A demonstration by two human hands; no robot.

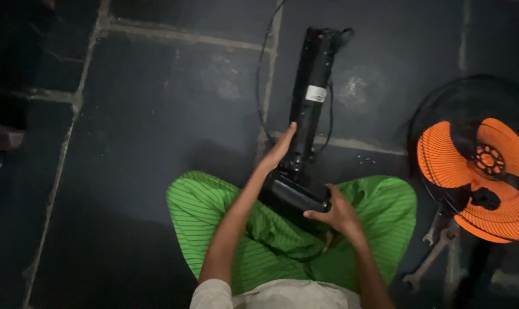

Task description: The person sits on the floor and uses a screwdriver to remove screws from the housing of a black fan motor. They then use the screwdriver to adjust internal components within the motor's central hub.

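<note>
1. A person sits cross-legged on a dark tiled floor (156,114), knees in green striped trousers (214,212), seen from above

2. A long black fan column (308,109) runs from the lap towards 12 o'clock, its near end a rounded black housing (294,197) resting between the knees; a white label (315,93) sits partway up it

3. The left hand (279,150) lies flat along the column's left side, fingers straight and together, pressed against it rather than wrapped round

4. The right hand (337,212) is curled over the housing's right end, fingers bent around it in a grip

5. A thin black cable (261,86) loops on the floor beside the column, at 11 o'clock from the left hand

6. At 3 o'clock from the hands lies a fan head with orange blades (477,177) inside a black wire guard (425,114)

7. Two metal spanners (428,257) lie on the floor at 4 o'clock from the right hand, just below the fan head
</note>
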